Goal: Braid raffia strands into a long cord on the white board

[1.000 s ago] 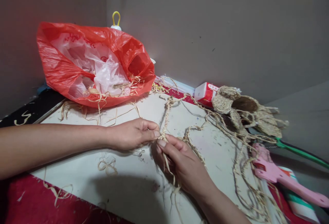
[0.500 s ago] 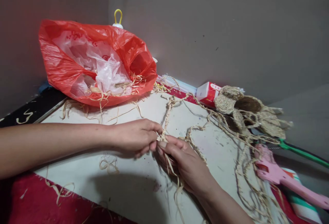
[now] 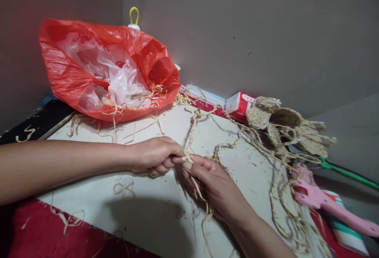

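Observation:
A pale braided cord of dried plant fibre (image 3: 191,137) runs from the back of the white board down to both hands. My left hand (image 3: 158,156) is closed, its thumb and forefinger pinching the cord at its working end. Touching it from the right, my right hand (image 3: 209,177) grips the same end between thumb and fingers. Loose fibre strands (image 3: 204,226) hang below the right hand toward the board's front. The exact crossing of strands between the fingertips is hidden.
A red plastic bag (image 3: 109,110) with fibre scraps stands at back left. More braided cord (image 3: 275,202) trails along the right, beside woven fibre pieces (image 3: 284,122), a pink glue gun (image 3: 322,202) and a red-white box (image 3: 238,106). The white board (image 3: 148,214) lies on red cloth (image 3: 53,238).
My left fingers have curled in tighter at the cord's end, and the left hand has turned slightly. My right hand keeps its hold. The whole view has shifted a little.

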`<state>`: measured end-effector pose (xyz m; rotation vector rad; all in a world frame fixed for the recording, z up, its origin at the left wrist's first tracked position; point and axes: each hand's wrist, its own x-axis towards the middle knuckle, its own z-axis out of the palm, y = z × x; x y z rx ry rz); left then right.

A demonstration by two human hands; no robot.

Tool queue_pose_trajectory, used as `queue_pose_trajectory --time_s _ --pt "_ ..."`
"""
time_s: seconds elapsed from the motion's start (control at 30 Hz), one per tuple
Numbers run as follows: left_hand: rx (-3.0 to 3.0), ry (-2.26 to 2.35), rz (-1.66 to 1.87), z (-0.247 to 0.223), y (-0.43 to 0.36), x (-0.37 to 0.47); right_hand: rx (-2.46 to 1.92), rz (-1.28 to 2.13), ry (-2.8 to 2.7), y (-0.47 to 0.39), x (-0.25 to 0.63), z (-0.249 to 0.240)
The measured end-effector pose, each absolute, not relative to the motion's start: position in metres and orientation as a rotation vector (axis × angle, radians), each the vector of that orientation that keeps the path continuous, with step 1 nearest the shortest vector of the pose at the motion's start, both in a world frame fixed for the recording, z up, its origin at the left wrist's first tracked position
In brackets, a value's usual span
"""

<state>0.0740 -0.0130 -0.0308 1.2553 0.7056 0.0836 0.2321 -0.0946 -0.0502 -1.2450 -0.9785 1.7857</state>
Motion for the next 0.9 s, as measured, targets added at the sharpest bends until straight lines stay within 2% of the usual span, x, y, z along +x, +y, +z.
queue_pose_trajectory --time_s 0.13,0.63,0.73,0.9 --pt "0.97 0.579 0.066 -0.032 -0.014 0.071 -1.263 1.773 -0.991 -0.094 0.233 -0.05" --pt "0.987 0.604 0.076 -0.032 -0.011 0.071 -1.263 1.817 -0.917 -0.094 0.231 -0.046" --pt "1.088 0.611 0.079 -0.034 -0.009 0.07 -1.264 1.809 -0.918 -0.094 0.23 -0.045" --pt "1.631 0.651 0.265 -0.036 0.006 0.066 -1.261 1.768 -0.952 -0.094 0.231 -0.048"
